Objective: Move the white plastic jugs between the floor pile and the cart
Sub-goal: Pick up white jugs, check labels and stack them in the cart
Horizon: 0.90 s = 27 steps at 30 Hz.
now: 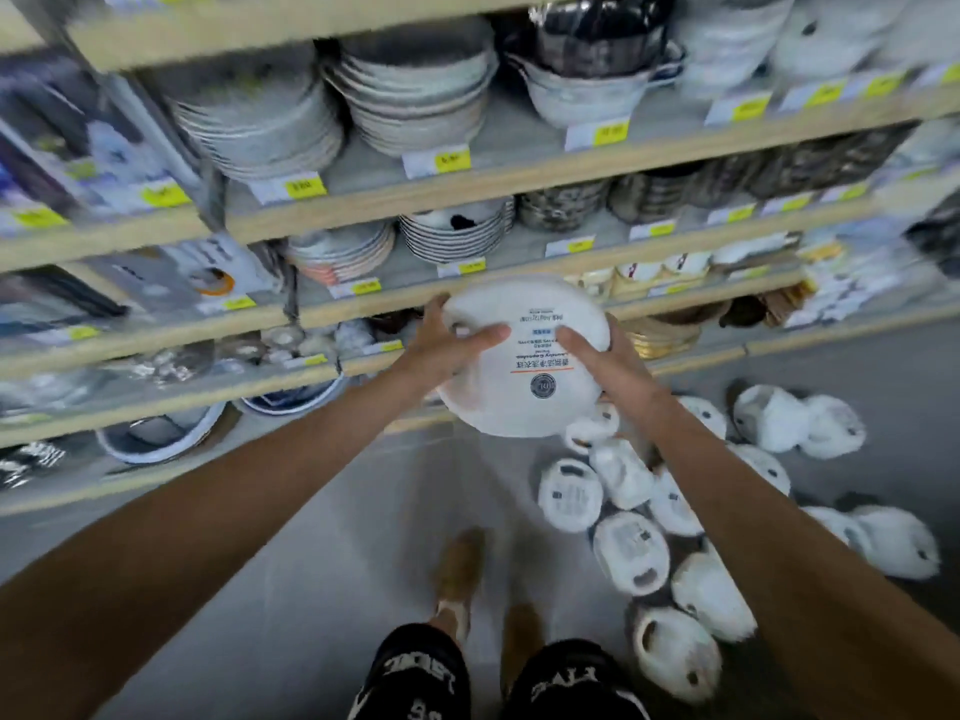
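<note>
Both hands, left point(451, 350) and right point(609, 367), grip one jug point(519, 402) by its sides, lifted clear of the floor point(311, 537). Below and to their right lies the pile point(631, 550), many jugs still down. Beyond the hands stand shelves point(519, 177) of plates. No cart shows, so how many are moved cannot be told.

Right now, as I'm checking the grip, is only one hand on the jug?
No, the left hand and the right hand both hold the jug.
</note>
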Available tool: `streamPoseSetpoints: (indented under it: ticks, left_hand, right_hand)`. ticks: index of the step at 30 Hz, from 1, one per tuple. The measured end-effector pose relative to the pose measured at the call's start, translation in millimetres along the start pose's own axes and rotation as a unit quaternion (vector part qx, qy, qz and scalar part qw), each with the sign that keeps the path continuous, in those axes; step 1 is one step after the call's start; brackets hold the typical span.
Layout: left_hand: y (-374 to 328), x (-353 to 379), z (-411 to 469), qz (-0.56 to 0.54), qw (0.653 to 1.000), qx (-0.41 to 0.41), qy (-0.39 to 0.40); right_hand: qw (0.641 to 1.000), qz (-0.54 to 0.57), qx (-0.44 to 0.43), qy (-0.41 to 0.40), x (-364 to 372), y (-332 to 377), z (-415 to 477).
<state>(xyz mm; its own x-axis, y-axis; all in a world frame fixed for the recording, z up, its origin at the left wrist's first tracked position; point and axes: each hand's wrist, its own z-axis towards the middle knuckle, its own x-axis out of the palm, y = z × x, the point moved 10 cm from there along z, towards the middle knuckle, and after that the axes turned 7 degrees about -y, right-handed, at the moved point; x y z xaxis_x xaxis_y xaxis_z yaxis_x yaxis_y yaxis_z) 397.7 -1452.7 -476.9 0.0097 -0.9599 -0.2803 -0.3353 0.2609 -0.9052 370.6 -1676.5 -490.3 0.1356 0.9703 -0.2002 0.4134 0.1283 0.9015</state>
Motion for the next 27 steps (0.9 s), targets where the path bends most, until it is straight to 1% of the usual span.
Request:
streamPoseSetpoints:
  ticks: [4, 7, 10, 13, 15, 18, 23, 27]
  left_hand:
    - [-120, -62, -32, -0.032, 0.993, 0.091, -0.061]
    - [-197, -116, -63, -0.034, 0.98, 0.161, -0.115]
    - [-254, -166, -98, -0.045, 0.962, 0.22, -0.153]
    - [-291, -214, -130, -0.049, 0.95, 0.251, -0.181]
    - [-307, -243, -147, -0.047, 0.944, 0.272, -0.182]
    - [-323, -286, -181, -0.032, 0.933, 0.287, -0.213]
    - [-342, -361, -231, -0.02, 0.914, 0.314, -0.257]
    - [-335, -425, -269, -0.006, 0.901, 0.328, -0.285]
  right_hand:
    - [0.992, 0.005, -0.12, 0.03, 9, 138, -24]
    - [0.978, 0.012, -0.203, 0.047, 17, 231, -51]
    - [0.96, 0.015, -0.272, 0.07, 32, 308, -86]
    - [0.939, 0.016, -0.326, 0.112, 54, 366, -124]
    - [0.927, 0.011, -0.355, 0.121, 67, 397, -148]
    - [0.913, 0.022, -0.382, 0.139, 93, 430, -184]
    - [0.893, 0.06, -0.416, 0.16, 148, 468, -234]
    - [0.88, 0.073, -0.432, 0.182, 207, 482, -276]
